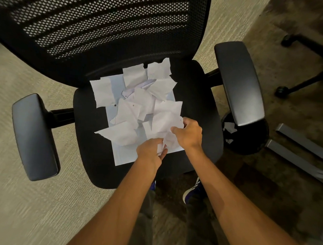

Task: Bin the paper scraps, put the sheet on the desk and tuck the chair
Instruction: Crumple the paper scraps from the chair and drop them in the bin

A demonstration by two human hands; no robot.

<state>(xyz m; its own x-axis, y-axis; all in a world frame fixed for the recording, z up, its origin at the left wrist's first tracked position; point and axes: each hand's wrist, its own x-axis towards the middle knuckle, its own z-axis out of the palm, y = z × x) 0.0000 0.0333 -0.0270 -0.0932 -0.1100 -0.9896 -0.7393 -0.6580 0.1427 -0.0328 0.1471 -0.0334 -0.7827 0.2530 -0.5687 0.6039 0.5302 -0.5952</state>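
Note:
A black office chair with a mesh back faces me. On its seat lies a flat white sheet, and several torn, crumpled paper scraps are piled over it. My right hand is closed on scraps at the pile's near right side. My left hand pinches the lower part of the same bunch of scraps, just in front of the right hand. A round black bin stands on the floor under the chair's right armrest, with a few scraps inside.
The chair's left armrest and right armrest flank the seat. Grey metal desk legs lie at the right. Another chair's wheeled base is at the upper right. My shoes stand just in front of the seat on carpet.

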